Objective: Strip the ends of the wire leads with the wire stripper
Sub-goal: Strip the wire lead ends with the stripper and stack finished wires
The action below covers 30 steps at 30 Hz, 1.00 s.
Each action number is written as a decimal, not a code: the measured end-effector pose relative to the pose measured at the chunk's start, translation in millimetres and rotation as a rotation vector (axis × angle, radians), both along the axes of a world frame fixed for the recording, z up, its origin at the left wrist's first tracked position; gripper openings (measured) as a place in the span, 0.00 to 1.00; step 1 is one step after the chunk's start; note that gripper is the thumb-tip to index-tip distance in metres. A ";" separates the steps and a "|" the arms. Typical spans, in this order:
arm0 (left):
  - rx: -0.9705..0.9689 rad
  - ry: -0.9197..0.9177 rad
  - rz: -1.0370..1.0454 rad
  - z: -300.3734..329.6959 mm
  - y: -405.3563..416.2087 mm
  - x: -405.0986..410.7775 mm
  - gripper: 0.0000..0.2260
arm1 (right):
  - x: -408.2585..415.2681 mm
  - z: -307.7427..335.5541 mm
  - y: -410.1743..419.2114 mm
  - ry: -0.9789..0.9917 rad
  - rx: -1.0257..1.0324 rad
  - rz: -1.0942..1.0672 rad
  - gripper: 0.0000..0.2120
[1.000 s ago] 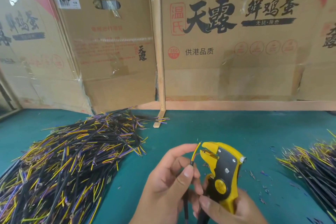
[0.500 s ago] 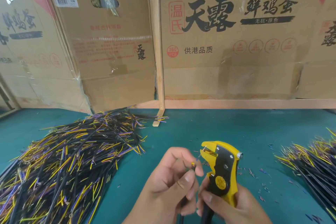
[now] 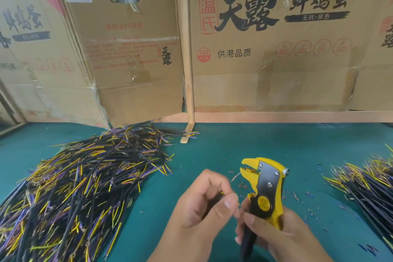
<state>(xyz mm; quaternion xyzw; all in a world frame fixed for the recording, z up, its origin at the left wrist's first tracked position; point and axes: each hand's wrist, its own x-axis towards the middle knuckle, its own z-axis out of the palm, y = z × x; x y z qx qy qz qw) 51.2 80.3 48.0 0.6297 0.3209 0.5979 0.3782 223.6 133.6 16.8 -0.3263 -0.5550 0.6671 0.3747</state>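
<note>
Green desk point(image 3: 234, 151) before cardboard boxes point(image 3: 276, 49): right hand point(image 3: 282, 234) grips the upright wire stripper point(image 3: 265, 189), left hand point(image 3: 204, 208) pinches what seems a wire lead point(image 3: 221, 193), beside its jaws.

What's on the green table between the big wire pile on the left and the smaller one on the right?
In the head view, both hands, left and right, the yellow stripper, and scattered insulation bits.
</note>
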 end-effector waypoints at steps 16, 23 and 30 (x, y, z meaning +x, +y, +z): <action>-0.052 0.467 0.181 -16.5 0.5 4.9 0.08 | 4.8 5.1 -9.1 0.131 0.129 -0.166 0.29; -0.060 0.639 0.299 -13.8 -2.2 10.0 0.08 | 7.0 5.9 -7.6 0.032 0.211 -0.230 0.07; 0.042 0.980 0.514 -17.2 -2.5 15.7 0.08 | 7.9 8.2 -10.2 -0.119 0.391 -0.263 0.05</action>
